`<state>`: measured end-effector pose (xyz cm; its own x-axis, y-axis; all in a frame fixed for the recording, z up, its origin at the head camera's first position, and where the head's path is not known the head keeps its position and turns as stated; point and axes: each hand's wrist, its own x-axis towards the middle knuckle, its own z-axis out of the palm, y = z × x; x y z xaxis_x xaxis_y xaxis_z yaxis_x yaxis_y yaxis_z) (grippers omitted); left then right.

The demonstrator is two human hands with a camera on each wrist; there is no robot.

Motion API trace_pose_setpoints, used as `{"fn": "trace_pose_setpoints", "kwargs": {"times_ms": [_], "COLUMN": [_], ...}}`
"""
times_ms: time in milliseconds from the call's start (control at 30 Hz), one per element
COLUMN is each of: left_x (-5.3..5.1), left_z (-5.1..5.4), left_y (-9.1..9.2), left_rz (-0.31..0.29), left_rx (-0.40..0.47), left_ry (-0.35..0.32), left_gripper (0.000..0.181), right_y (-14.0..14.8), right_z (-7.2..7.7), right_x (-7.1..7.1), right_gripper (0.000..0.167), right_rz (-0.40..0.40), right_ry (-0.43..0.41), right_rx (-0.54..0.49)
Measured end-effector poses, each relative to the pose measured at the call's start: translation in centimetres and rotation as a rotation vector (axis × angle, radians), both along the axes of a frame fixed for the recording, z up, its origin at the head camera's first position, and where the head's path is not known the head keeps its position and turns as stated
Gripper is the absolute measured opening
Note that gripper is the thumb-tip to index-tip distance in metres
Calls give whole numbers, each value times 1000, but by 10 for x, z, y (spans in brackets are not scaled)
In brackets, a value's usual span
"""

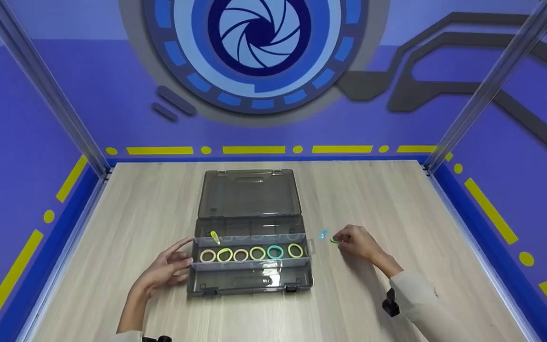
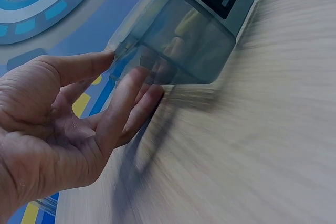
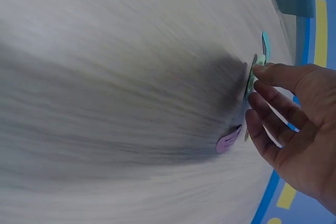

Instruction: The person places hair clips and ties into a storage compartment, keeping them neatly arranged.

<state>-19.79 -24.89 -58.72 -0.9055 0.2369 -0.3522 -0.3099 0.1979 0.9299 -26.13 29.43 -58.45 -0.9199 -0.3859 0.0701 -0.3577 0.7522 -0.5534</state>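
A translucent grey plastic storage box (image 1: 249, 280) lies with its lid (image 1: 249, 194) open. Several coloured hair ties (image 1: 240, 255) stand in a row along its middle section, and a yellow hair clip (image 1: 214, 236) is at that row's left back. My left hand (image 1: 164, 270) touches the box's left end with extended, slightly bent fingers, as the left wrist view also shows. To the right of the box, my right hand (image 1: 356, 242) pinches a green hair clip (image 1: 334, 240) at the table surface. Just beside it lies a blue hair clip (image 1: 323, 233).
In the right wrist view a purple hair clip (image 3: 228, 141) lies on the table under my right hand; the hand hides it from the head view. The wooden table (image 1: 363, 190) is bordered by blue-purple walls (image 1: 264, 135) and metal posts (image 1: 487, 90).
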Motion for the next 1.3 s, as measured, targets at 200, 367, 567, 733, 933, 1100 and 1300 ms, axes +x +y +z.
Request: {"fn": "trace_pose_setpoints", "kwargs": {"times_ms": [200,367,567,733,933,1100,1300], "left_x": [1,0,-1,-1,-1,-1,-1], "left_z": [0,-1,0,0,0,0,-1], "left_y": [0,0,0,1,1,1,1], "left_rz": [-5,-3,0,24,36,33,27], "left_rx": [-1,-3,-6,-8,-11,-8,-4], "left_ry": [8,8,6,-15,-21,-15,-14], "left_gripper": [70,70,70,69,69,70,70], "right_y": [-1,-2,-4,-5,-6,-8,-5], "right_z": [-2,-3,-3,-4,-4,-3,-2], "right_x": [1,1,1,0,1,1,1], "right_gripper": [15,13,15,18,19,18,23], "right_rz": [-21,-35,-51,-54,-54,-50,-1], "right_ry": [0,24,27,24,23,-3,-1], "right_rx": [3,14,15,25,44,84,71]}}
